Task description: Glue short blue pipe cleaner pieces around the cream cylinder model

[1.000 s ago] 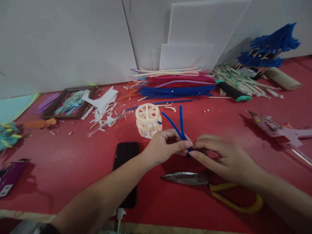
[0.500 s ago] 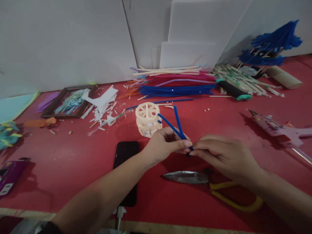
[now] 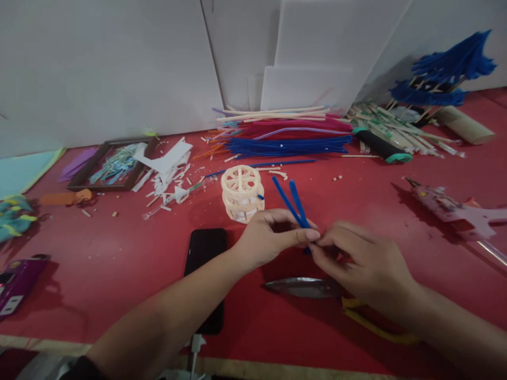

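In the head view, my left hand pinches a blue pipe cleaner between thumb and fingers. Two blue ends rise from the pinch in a narrow V; I cannot tell if they are one bent piece or two. My right hand meets it from the right, fingertips closed at the lower end, which is mostly hidden. Just behind my left hand stands a small cream round structure with a spoked top and a blue tip at its side. Scissors with yellow handles lie below, partly under my right hand.
A black phone lies beside my left forearm, cable attached. Pipe cleaner bundles lie along the back. On the right are a pink glue gun and a blue-roofed model. White scraps and a brown frame lie left.
The two blue ends have turned upright and closer together, away from the cream structure. My right hand has shifted slightly and covers more of the scissor handles.
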`<state>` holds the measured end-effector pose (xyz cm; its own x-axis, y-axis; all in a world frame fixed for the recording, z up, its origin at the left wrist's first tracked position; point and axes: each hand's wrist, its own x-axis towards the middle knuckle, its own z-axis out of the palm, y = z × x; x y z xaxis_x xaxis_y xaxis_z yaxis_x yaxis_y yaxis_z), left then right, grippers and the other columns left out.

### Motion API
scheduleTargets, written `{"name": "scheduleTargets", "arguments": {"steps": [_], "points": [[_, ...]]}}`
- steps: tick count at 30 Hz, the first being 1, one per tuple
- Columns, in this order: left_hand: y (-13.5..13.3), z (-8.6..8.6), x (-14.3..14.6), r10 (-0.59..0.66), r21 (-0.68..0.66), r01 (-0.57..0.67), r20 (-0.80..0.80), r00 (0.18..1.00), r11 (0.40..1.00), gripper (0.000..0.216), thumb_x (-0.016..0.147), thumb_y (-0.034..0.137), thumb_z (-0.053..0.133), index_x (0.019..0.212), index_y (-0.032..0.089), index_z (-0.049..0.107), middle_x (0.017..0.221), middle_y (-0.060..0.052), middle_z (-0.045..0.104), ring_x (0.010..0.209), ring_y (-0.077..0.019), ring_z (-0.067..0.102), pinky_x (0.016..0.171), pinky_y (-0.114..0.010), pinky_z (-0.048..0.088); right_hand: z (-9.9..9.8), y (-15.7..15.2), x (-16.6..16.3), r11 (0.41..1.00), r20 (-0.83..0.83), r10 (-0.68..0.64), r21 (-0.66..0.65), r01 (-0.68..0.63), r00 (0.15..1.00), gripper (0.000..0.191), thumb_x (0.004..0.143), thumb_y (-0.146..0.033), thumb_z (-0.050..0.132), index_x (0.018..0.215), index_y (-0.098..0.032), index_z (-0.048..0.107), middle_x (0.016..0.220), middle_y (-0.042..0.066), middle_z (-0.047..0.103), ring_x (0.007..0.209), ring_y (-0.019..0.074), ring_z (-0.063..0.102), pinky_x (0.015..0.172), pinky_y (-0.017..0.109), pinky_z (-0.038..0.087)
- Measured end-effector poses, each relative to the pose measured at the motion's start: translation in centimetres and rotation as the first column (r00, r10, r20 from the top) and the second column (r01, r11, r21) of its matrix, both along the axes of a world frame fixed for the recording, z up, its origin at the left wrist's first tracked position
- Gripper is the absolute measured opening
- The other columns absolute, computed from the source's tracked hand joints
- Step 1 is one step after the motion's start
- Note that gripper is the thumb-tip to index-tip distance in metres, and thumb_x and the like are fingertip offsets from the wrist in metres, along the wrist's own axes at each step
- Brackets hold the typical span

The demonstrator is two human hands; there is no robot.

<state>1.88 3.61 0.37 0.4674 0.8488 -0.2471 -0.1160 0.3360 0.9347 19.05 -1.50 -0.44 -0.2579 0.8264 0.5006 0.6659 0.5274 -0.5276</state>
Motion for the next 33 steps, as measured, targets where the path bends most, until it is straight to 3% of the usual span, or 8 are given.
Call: {"name": "scheduleTargets", "arguments": {"steps": [3,6,10,13,16,23,29,33], "points": [[-0.2,-0.3,-0.1,0.029,0.254,0.006,-0.134,0.99,0.967,0.033,0.066,0.05,0.086,0.074,0.019,0.078,0.084,-0.006,0.079,0.079,-0.0178,0.071,0.076,-0.029,0.057,-0.3,-0.1,-0.1,0.976,0.202,-0.084,0.212,0.04,0.976,0.031,0.094,-0.018,0.048,0.063,-0.023,0.049,0.057,-0.001,0.053,0.049,0.0104,0.047,0.048,0.026,0.035],[-0.5,-0.4,-0.1,0.034,0.371,0.046,-0.207,0.978,0.927,0.028,0.081,0.046,0.074,0.083,0.019,0.079,0.095,-0.008,0.078,0.085,-0.0182,0.071,0.075,-0.027,0.056,-0.3,0.0,-0.1,0.97,0.277,-0.103,0.241,0.035,0.955,0.032,0.095,-0.017,0.045,0.064,-0.023,0.048,0.057,-0.001,0.052,0.049,0.011,0.046,0.047,0.027,0.032],[-0.8,-0.5,0.0,-0.048,0.241,0.083,-0.151,0.987,0.967,0.04,0.086,0.055,0.065,0.082,0.016,0.076,0.076,-0.004,0.069,0.063,-0.0118,0.064,0.062,-0.024,0.054,0.0,0.0,-0.1,0.994,0.171,-0.008,0.11,-0.011,0.985,0.024,0.09,-0.014,0.047,0.068,-0.023,0.052,0.06,-0.002,0.056,0.05,0.0101,0.05,0.048,0.024,0.037],[-0.6,-0.3,0.0,-0.051,0.121,0.055,-0.037,0.998,0.991,0.049,0.076,0.064,0.072,0.081,0.016,0.073,0.064,0.001,0.061,0.058,-0.0101,0.061,0.062,-0.024,0.053,0.4,0.0,0.1,0.999,0.039,0.013,-0.046,-0.011,0.999,0.02,0.087,-0.016,0.052,0.068,-0.023,0.054,0.06,-0.003,0.059,0.049,0.0091,0.052,0.047,0.022,0.039],[-0.4,0.0,0.1,0.0,0.049,-0.003,0.043,0.999,0.999,0.047,0.06,0.054,0.088,0.084,0.017,0.072,0.069,0.002,0.066,0.063,-0.0109,0.063,0.068,-0.026,0.054,0.7,0.0,0.5,0.99,-0.032,-0.043,-0.136,0.039,0.999,0.02,0.087,-0.022,0.056,0.067,-0.024,0.056,0.056,-0.003,0.058,0.045,0.0092,0.049,0.043,0.022,0.037],[-0.7,-0.3,0.3,0.051,-0.005,-0.051,0.046,0.998,0.999,0.034,0.052,0.037,0.095,0.066,0.017,0.071,0.068,0.001,0.072,0.066,-0.0118,0.065,0.072,-0.027,0.054,0.6,0.0,0.2,0.995,-0.056,-0.091,-0.052,0.089,0.994,0.018,0.086,-0.02,0.055,0.068,-0.024,0.055,0.058,-0.002,0.06,0.046,0.0096,0.051,0.045,0.023,0.039],[-0.7,-0.2,0.2,0.093,0.16,-0.079,-0.087,0.992,0.984,0.026,0.058,0.034,0.092,0.063,0.017,0.073,0.068,0.001,0.071,0.066,-0.011,0.063,0.067,-0.024,0.051,0.4,0.0,0.2,0.999,-0.022,-0.036,-0.031,0.036,0.999,0.018,0.089,-0.019,0.055,0.072,-0.024,0.058,0.061,-0.002,0.062,0.051,0.0109,0.058,0.049,0.023,0.045],[-0.3,-0.2,0.1,0.153,-0.05,-0.152,0.027,0.988,0.987,0.03,0.057,0.036,0.092,0.066,0.016,0.072,0.065,0.004,0.069,0.063,-0.0073,0.062,0.067,-0.021,0.053,0.6,0.4,1.0,0.995,-0.092,0.046,-0.083,-0.054,0.995,0.016,0.094,-0.021,0.055,0.094,-0.023,0.07,0.084,0.003,0.076,0.07,0.0135,0.071,0.064,0.024,0.056]]}}
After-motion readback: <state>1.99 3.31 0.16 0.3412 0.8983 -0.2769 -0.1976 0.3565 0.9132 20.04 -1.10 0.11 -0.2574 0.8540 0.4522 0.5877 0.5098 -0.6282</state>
